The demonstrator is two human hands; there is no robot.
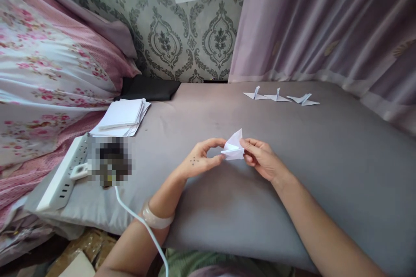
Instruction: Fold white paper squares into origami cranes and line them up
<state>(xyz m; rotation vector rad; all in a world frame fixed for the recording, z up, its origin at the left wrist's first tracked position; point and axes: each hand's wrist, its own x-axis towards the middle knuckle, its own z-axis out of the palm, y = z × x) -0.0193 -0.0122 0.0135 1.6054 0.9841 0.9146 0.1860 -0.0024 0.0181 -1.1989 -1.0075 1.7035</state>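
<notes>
A partly folded piece of white paper (233, 149) is held up between my two hands, above the grey-covered surface. My right hand (261, 156) pinches its right edge between thumb and fingers. On the other side, my left hand (203, 156) curves round the paper's left edge, with index finger above and thumb below at its corners. The left wrist wears a pale bangle (157, 217). Toward the back right stand several folded paper cranes in a row, the nearest to the middle being a white paper crane (256, 94).
A stack of white paper (121, 114) lies at the left, with a black folder-like item (147, 88) behind it. A white power strip (65, 173) runs along the left edge. Its neighbour is a blurred-out object, and a white cable (139, 216) crosses my left forearm.
</notes>
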